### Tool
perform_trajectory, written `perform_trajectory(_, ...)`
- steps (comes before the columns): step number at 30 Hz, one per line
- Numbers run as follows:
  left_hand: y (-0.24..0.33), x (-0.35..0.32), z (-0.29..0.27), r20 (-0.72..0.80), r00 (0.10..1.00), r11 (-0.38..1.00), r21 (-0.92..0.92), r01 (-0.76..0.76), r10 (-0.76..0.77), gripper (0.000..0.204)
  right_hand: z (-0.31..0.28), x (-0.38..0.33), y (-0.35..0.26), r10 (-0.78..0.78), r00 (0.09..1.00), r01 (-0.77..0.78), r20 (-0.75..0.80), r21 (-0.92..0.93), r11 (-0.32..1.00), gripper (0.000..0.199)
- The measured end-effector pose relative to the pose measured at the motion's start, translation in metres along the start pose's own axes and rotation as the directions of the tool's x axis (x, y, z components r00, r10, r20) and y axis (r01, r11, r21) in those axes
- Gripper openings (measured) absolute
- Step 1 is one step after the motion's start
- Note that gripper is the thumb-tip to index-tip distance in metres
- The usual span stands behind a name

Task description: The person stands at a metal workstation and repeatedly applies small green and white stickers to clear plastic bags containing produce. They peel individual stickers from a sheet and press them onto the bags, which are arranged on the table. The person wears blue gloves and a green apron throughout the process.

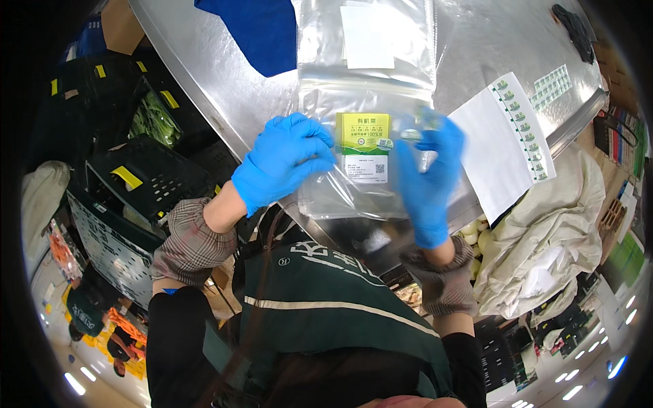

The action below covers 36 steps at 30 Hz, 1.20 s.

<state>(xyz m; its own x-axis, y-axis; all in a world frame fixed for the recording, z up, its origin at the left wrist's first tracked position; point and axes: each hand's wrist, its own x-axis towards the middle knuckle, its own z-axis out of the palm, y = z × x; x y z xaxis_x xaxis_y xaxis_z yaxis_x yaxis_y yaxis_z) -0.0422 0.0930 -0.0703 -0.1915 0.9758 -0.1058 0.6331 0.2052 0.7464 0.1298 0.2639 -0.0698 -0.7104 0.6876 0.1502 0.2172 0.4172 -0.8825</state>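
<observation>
My left hand (286, 162), in a blue glove, has its fingers curled at the left side of a clear plastic bag (354, 200), apparently pinching the film. The bag lies flat and bears a green, yellow and white label (363, 136). A small round sticker (385, 144) sits at the label's right edge. Over the bag's right side, my right hand (432, 173), also blue-gloved, is somewhat blurred at the fingertips. Between its thumb and fingers shows another small round sticker (410, 134).
More clear bags (313, 41) with a white paper (368, 37) lie beyond on the metal table (490, 34). A blue cloth (262, 34) is at far left, a sticker sheet (507, 139) at right. Dark crates (153, 170) stand left; a pale sack (544, 238) sits right.
</observation>
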Motion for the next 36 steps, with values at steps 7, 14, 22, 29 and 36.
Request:
perform_trajectory(7, 0.004, -0.018, -0.02, -0.373, 0.768, 0.784, -0.565, 0.257, -0.52, 0.017, -0.01, -0.006, -0.022, 0.091, 0.99, -0.052, -0.112, 0.306, 0.95, 0.041)
perform_trajectory(14, 0.002, -0.004, 0.007, -0.086, 0.996, 0.988, 0.149, 0.039, -0.027, 0.021, 0.007, -0.009, 0.002, 0.068, 0.997, -0.064, 0.045, -0.07, 0.995, 0.036)
perform_trajectory(22, 0.007, -0.004, -0.021, -0.416, 0.583, 0.601, -0.783, 0.161, -0.698, 0.014, -0.019, -0.004, -0.029, 0.186, 0.978, -0.172, -0.089, 0.15, 0.974, 0.036)
perform_trajectory(29, 0.009, -0.005, 0.008, -0.113, 0.992, 0.991, 0.111, 0.075, -0.062, 0.016, 0.006, -0.01, 0.01, -0.044, 0.992, 0.082, 0.117, -0.342, 0.936, 0.034)
perform_trajectory(36, 0.009, 0.0, -0.021, -0.185, 0.734, 0.571, -0.756, 0.319, -0.654, 0.01, -0.054, 0.022, -0.029, 0.16, 0.985, -0.163, 0.057, 0.049, 0.985, 0.021)
